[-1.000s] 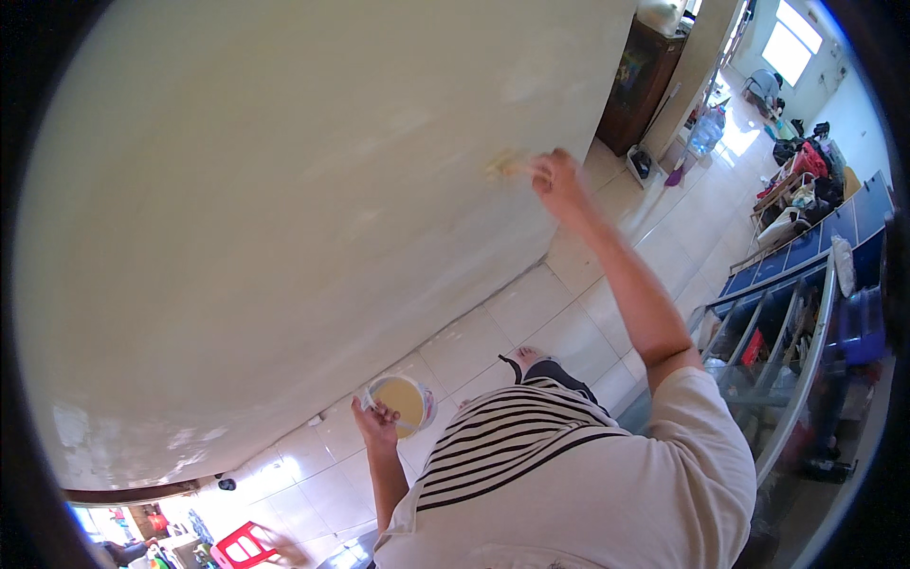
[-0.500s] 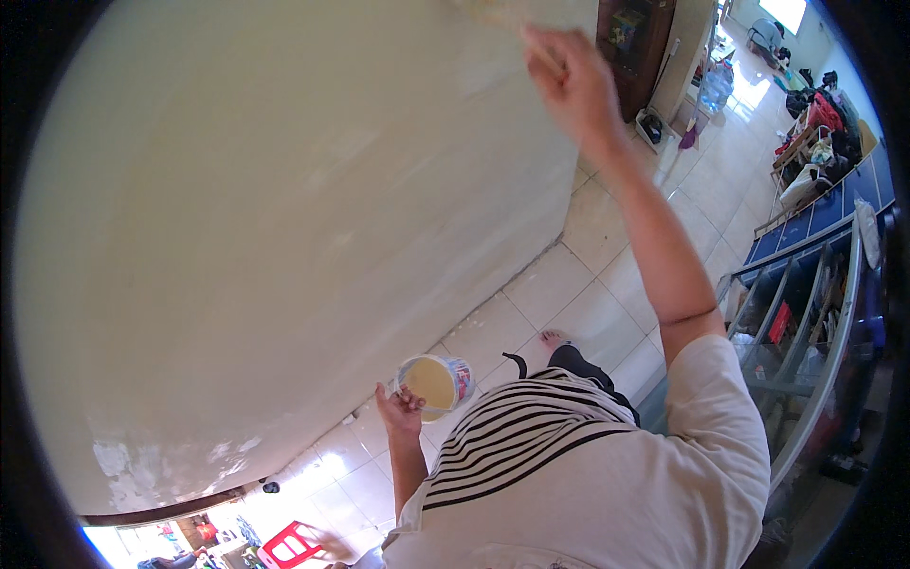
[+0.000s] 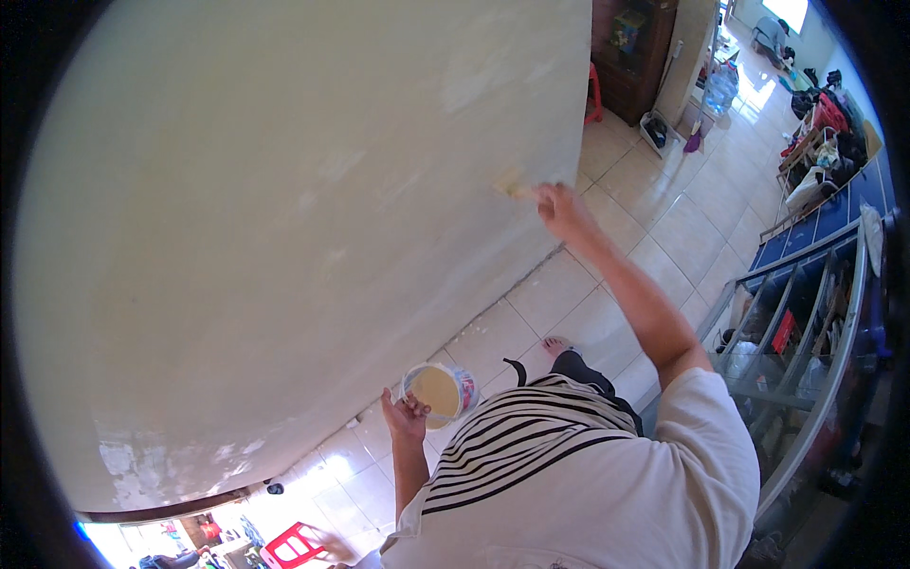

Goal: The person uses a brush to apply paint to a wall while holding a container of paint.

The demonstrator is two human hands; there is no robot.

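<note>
My right hand (image 3: 567, 211) is closed round the handle of a paintbrush (image 3: 510, 184), whose pale yellowish bristles lie against the cream wall (image 3: 275, 228) near its right edge. Lower down, a white paint bucket (image 3: 467, 390) with coloured print hangs close to my body, holding yellowish paint. My left hand (image 3: 408, 417) grips it at the near left side of the rim; its fingers are curled, and the exact hold on rim or handle is too small to make out. Lighter patches show on the wall's surface.
Light floor tiles (image 3: 545, 289) run along the wall's foot. A glass display case (image 3: 791, 351) stands at the right. Beyond are a dark cabinet (image 3: 630, 57), a dustpan (image 3: 654, 131), piled clothes (image 3: 825, 119) and another person (image 3: 770, 40). A red stool (image 3: 294, 547) is at lower left.
My right hand has come down along the wall with the paintbrush, from the top of the view to about mid-height. My left hand and the bucket have shifted only slightly.
</note>
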